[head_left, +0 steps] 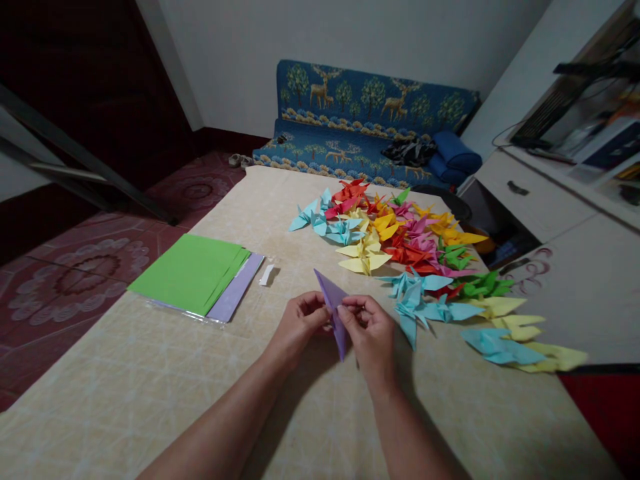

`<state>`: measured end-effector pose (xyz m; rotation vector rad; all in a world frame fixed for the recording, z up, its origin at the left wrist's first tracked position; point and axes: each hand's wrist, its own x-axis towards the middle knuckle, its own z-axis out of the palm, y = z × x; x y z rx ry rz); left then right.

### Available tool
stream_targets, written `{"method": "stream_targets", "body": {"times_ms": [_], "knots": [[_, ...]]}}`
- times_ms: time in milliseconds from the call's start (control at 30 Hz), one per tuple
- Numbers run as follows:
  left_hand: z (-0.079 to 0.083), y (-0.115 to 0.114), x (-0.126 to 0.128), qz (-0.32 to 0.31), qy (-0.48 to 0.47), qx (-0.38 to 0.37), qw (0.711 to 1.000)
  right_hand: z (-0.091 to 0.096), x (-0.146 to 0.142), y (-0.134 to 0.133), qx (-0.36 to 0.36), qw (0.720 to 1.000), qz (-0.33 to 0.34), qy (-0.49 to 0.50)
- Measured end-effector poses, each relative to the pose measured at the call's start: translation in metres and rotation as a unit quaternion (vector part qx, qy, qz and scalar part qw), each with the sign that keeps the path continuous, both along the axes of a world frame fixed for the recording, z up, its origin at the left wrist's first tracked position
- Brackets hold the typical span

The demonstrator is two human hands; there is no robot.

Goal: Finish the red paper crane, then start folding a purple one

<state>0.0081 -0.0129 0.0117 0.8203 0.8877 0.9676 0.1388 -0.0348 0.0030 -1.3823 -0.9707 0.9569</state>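
Observation:
A purple sheet of origami paper point(331, 293), folded into a triangle, is held up over the table between both hands. My left hand point(306, 323) pinches its left side between thumb and fingers. From the other side, my right hand point(367, 327) grips it with the thumb pressed on the paper. The fingertips partly cover the middle of the fold. To the right lie many folded paper cranes point(385, 227) in red, yellow, orange, pink, green and light blue. A stack of green paper point(187, 270) with purple sheets point(237, 287) beneath rests at the left on a clear plastic wrapper.
A small white scrap point(267, 275) lies beside the stack. The table point(150, 400) has a cream patterned cover. Beyond it stands a blue sofa point(340, 133) with a deer pattern. A white cabinet point(590, 267) is on the right, and a metal ladder-like frame point(75, 172) on the left.

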Motion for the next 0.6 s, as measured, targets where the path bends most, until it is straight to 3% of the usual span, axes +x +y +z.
{"method": "stream_targets", "body": {"times_ms": [200,367,500,600], "knots": [[-0.0034,0.001,0.0042,0.027,0.076,0.093,0.992,-0.0017,-0.0053,-0.0041,0.016,0.999,0.033,-0.037],[-0.0079,-0.0025,0.0047,0.048,0.215,0.209,0.953,-0.0085,-0.0052,-0.0047,0.036,0.992,0.043,-0.113],[-0.0069,-0.0043,0.0047,0.066,0.267,0.23,0.934,-0.0073,-0.002,-0.0044,0.064,0.975,0.019,-0.211],[-0.0057,-0.0057,0.0052,0.059,0.274,0.236,0.93,-0.0009,-0.0003,-0.0056,0.112,0.948,0.028,-0.297]]}}
